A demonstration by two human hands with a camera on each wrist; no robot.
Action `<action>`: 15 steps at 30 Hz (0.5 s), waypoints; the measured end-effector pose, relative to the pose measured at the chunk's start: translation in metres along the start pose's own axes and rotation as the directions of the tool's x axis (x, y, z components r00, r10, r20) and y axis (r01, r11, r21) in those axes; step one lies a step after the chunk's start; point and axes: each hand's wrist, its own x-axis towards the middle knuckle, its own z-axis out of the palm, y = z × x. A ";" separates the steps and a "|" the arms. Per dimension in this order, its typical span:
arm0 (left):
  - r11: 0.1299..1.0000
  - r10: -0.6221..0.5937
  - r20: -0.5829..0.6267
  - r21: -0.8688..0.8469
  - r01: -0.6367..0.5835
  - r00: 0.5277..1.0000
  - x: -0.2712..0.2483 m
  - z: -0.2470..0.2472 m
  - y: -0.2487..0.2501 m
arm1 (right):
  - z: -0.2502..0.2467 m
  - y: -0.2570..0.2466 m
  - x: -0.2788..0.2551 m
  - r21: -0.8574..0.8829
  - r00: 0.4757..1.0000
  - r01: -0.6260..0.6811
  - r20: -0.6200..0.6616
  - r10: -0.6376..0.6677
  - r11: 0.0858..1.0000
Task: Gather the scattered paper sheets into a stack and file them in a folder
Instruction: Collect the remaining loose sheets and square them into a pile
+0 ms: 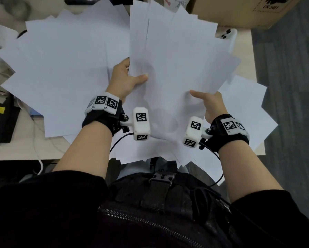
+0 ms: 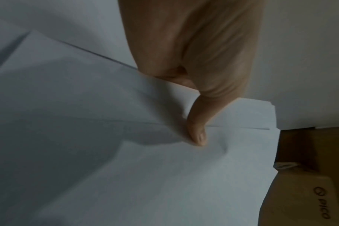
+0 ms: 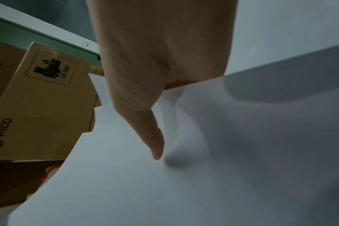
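Observation:
A loose, fanned bundle of white paper sheets point(image 1: 177, 56) is lifted above the desk, its corners splayed out. My left hand point(image 1: 127, 76) pinches its left edge, thumb on top point(image 2: 196, 130) and fingers hidden beneath. My right hand point(image 1: 209, 102) pinches the lower right edge the same way, thumb pressed on the top sheet point(image 3: 155, 137). More white sheets point(image 1: 60, 68) lie scattered over the desk to the left, and others point(image 1: 245, 108) hang over its right edge. No folder is in view.
A brown cardboard box point(image 1: 239, 9) stands at the back right of the desk point(image 1: 24, 151). A white phone point(image 1: 227, 35) lies by it. A black power brick point(image 1: 2, 120) with cables sits at the left edge. Grey floor lies to the right.

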 end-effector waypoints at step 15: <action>0.948 0.294 0.232 0.051 -0.313 0.927 -0.004 -0.006 0.101 | 0.009 -0.046 -0.037 0.103 0.993 0.089 0.063 -0.096 0.991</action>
